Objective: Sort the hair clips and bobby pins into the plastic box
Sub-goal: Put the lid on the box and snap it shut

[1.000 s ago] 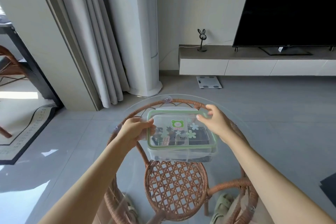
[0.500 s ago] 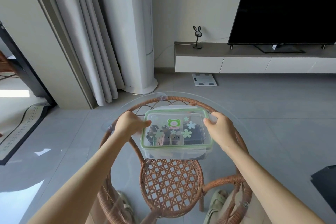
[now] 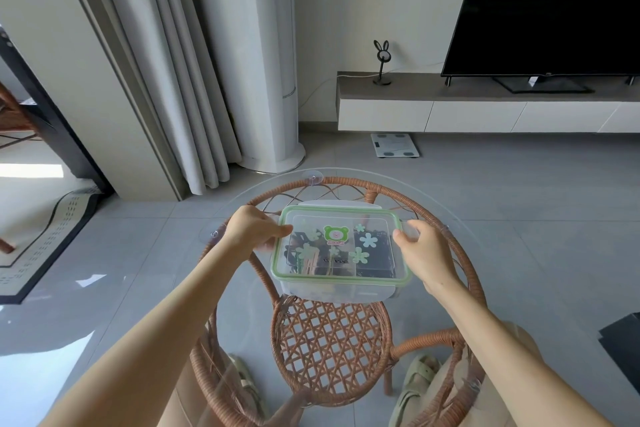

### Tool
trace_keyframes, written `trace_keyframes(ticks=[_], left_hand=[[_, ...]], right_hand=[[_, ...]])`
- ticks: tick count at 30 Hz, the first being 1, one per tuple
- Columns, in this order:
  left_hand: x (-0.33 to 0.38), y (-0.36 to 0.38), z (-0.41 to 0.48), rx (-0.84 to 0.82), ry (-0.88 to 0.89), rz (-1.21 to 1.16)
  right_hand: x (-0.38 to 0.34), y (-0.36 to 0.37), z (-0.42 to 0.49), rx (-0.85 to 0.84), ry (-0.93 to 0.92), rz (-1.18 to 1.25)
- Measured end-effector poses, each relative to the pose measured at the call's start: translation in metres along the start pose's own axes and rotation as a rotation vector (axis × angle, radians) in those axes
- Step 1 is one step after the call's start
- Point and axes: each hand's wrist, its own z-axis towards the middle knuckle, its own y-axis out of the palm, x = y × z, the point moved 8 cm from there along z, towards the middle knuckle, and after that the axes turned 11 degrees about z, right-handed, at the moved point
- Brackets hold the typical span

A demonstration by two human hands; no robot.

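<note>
The plastic box (image 3: 341,253) sits in the middle of the frame on a round glass tabletop (image 3: 485,274) carried by a rattan frame (image 3: 332,350). Its green-rimmed clear lid (image 3: 377,236), marked with a bear sticker and pale flowers, lies flat over the box. Through the lid, dark hair clips and bobby pins (image 3: 375,258) show in heaps inside; dividers seem to split the interior, though which pieces lie in which compartment cannot be told. No loose clips or pins are visible on the glass around the box, so the sorting itself looks finished and what is left appears to be closing: pressing down the side latches and letting go. The left hand (image 3: 251,230) grips the box's left end, thumb laid on the lid's rim and fingers curled around the side. The right hand (image 3: 420,253) holds the right end, thumb at the rim, fingers apparently on the latch flap; whether either latch is already snapped shut cannot be told.
</note>
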Motion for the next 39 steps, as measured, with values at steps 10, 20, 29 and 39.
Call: trace_keyframes(ticks=[10,20,29,39], left_hand=[[-0.01,0.009,0.002,-0.069,-0.013,-0.137],[-0.01,-0.001,-0.003,0.101,0.059,0.232],[-0.004,0.033,-0.013,-0.022,0.255,0.643],[-0.016,0.045,0.001,-0.129,0.232,0.339]], right_hand=[[-0.002,0.001,0.005,-0.015,-0.008,-0.025],[-0.02,-0.009,-0.004,0.009,-0.196,-0.672],[-0.025,0.012,0.0,-0.223,-0.218,-0.774],[0.009,0.011,0.006,-0.287,-0.031,-0.165]])
